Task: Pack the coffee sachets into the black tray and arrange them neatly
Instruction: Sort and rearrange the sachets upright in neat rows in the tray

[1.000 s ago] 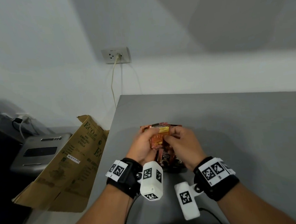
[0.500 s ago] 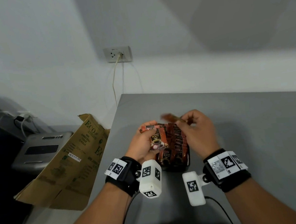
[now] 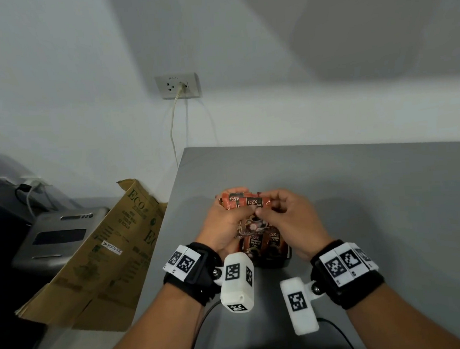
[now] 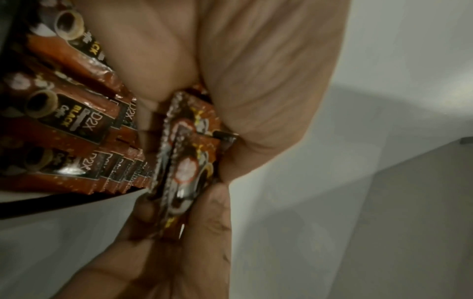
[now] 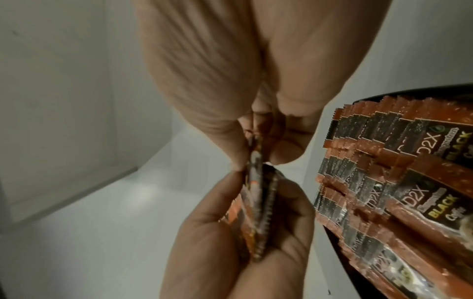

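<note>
The black tray [image 3: 280,260] stands on the grey bench [image 3: 360,192] just in front of the wrists, and it is already largely filled: rows of coffee sachets [image 3: 261,244] are seen standing in it, overlapped edge to edge, as the right wrist view [image 5: 409,182] also shows. A small loose bunch of sachets [image 3: 241,200] is held above the far end of the tray by the left hand [image 3: 224,223], whose fingers are curled round it. The right hand [image 3: 289,219] is closed in a pinch on the front sachet of that bunch [image 4: 184,161], thumb and fingertip meeting at its upper edge. By this judgement the packing is well advanced, and what is left is the handful in the left hand, to be fed into the tray one at a time and squared up; how much room is left in the tray cannot be told, since the hands cover its far end. Compared with half a second ago, the right hand, which was then held out to the right above the tray with a sachet pinched in it, has been brought back to the left hand's bunch; that sachet is no longer seen in the fingers and is presumed to have been set into the tray. No loose sachets are seen lying on the bench.
</note>
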`<act>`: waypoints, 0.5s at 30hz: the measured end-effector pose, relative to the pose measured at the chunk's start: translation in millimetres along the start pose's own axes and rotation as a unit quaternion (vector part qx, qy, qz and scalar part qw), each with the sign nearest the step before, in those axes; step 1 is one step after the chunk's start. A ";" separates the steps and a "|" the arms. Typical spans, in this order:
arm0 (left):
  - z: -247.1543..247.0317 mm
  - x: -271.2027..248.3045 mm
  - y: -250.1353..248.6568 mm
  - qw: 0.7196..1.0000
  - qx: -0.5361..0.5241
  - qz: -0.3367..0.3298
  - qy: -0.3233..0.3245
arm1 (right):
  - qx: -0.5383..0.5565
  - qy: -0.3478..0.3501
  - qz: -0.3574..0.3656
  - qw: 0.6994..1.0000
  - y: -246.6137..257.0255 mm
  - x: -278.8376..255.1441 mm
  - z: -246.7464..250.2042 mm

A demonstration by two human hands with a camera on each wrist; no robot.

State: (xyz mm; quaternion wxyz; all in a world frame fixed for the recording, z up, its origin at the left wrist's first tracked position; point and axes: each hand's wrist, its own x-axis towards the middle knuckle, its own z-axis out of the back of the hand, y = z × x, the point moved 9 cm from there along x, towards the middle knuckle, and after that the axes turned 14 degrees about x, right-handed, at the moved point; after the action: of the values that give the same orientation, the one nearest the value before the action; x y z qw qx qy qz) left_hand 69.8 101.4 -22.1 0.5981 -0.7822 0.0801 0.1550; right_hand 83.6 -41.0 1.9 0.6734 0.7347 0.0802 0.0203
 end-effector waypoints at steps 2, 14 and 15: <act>1.5 -1.0 2.6 0.999 -0.026 0.022 -0.001 | 0.047 -0.019 -0.031 0.998 -6.0 2.1 5.1; 11.9 -4.0 1.2 0.999 -0.024 0.038 -0.009 | 0.174 -0.046 -0.119 0.976 -12.2 6.0 17.2; 12.3 -4.0 0.3 0.999 -0.008 0.031 -0.008 | 0.186 -0.035 -0.126 0.974 -11.9 5.9 16.2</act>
State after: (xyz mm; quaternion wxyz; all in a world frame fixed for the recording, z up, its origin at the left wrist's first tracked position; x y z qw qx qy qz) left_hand 64.1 112.9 -24.0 0.5875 -0.7827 0.0983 0.1807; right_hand 90.6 -55.2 -11.9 0.5242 0.8314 0.1507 -0.1060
